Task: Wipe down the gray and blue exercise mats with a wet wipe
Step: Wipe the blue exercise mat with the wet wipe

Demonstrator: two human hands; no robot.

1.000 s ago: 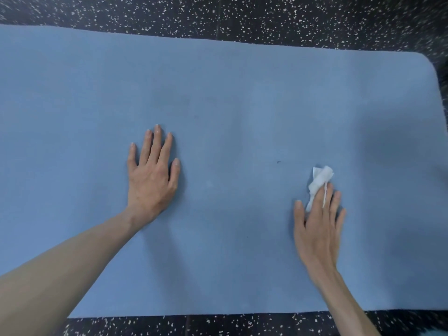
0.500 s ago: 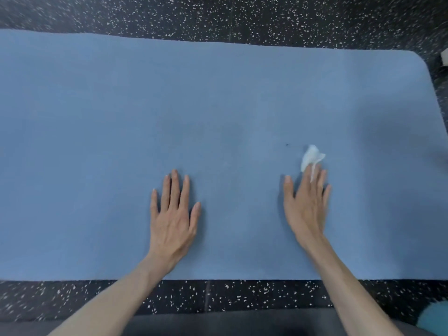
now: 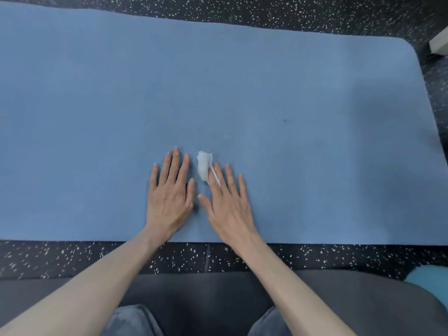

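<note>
A blue exercise mat (image 3: 242,93) fills most of the view, lying on speckled black flooring. My left hand (image 3: 169,197) rests flat on the mat near its front edge, fingers straight. Right beside it, my right hand (image 3: 228,204) lies flat with straight fingers and presses a crumpled white wet wipe (image 3: 203,167) against the mat; the wipe sticks out past the index finger and part of it is hidden under the fingers. A gray mat (image 3: 363,299) lies under my knees at the bottom of the view.
Speckled black rubber floor (image 3: 218,258) separates the two mats. A pale box corner (image 3: 439,44) sits at the upper right, off the mat. A teal object (image 3: 429,277) shows at the lower right edge. A small dark speck (image 3: 284,120) marks the blue mat.
My right hand has slid the wipe leftward and toward me across the blue mat, ending beside my left hand. The left hand moved toward the front edge, and the view pulled back.
</note>
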